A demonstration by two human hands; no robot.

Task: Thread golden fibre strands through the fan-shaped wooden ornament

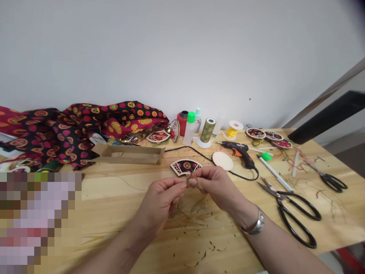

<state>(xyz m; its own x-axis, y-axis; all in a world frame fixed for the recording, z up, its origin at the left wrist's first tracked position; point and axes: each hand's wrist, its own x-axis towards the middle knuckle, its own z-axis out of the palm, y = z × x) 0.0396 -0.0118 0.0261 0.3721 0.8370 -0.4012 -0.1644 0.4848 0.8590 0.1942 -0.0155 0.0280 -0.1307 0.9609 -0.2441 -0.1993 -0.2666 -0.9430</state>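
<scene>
Both my hands meet over the middle of the wooden table. My left hand (167, 196) pinches a thin olive-green cord (194, 179), its fingertips close to those of the other hand. A loop of the same cord is pinched in my right hand (215, 186), which has a silver bracelet at the wrist. Loose cord ends hang below the fingers. Just beyond the fingertips is a fan-shaped ornament (186, 166) with a pale wooden frame and dark patterned fabric. Its lower edge is partly covered by my fingers, and I cannot tell how the cord joins it.
Right of my hands lie large black-handled scissors (285, 201), smaller scissors (332, 180), a glue gun (239, 150) and a pale round disc (222, 161). Behind stand a green thread spool (208, 131), a yellow spool (232, 131) and bottles. At left are a cardboard box (129, 155) and patterned fabric (62, 129).
</scene>
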